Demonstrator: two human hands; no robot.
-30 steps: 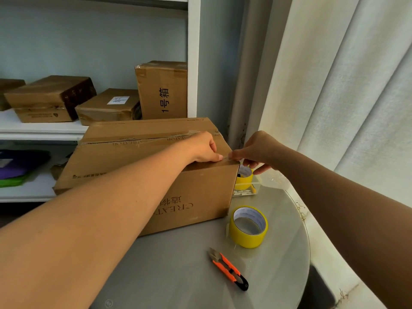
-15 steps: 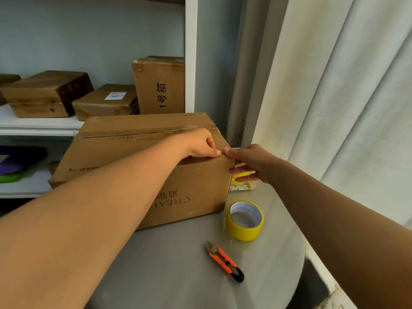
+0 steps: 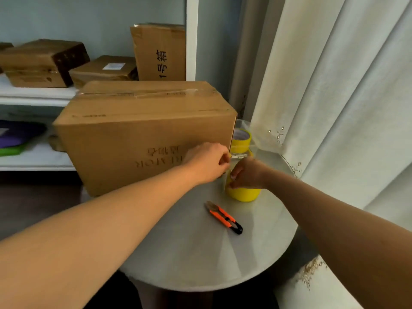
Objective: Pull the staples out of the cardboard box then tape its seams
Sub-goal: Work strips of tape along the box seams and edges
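The cardboard box (image 3: 142, 134) lies on the round grey table (image 3: 200, 253), with clear tape along its top seam. My left hand (image 3: 207, 162) is at the lower part of the box's right front edge, its fingers curled and pinching at that edge. My right hand (image 3: 247, 172) is close beside it, fingertips together on what looks like a thin clear tape strip (image 3: 225, 178). Under the right hand stands a yellow tape roll (image 3: 243, 195). A second yellow roll (image 3: 242, 139) sits behind the box's right side. No staples are visible.
Orange and black snips (image 3: 224, 217) lie on the table in front of the roll. White curtains (image 3: 334, 108) hang at the right. White shelves (image 3: 33, 94) behind the table hold several cardboard boxes (image 3: 158, 52).
Both hands have moved down from the box's top right corner to the lower part of its right front edge. My head has tilted down, so the box looks lower and nearer.
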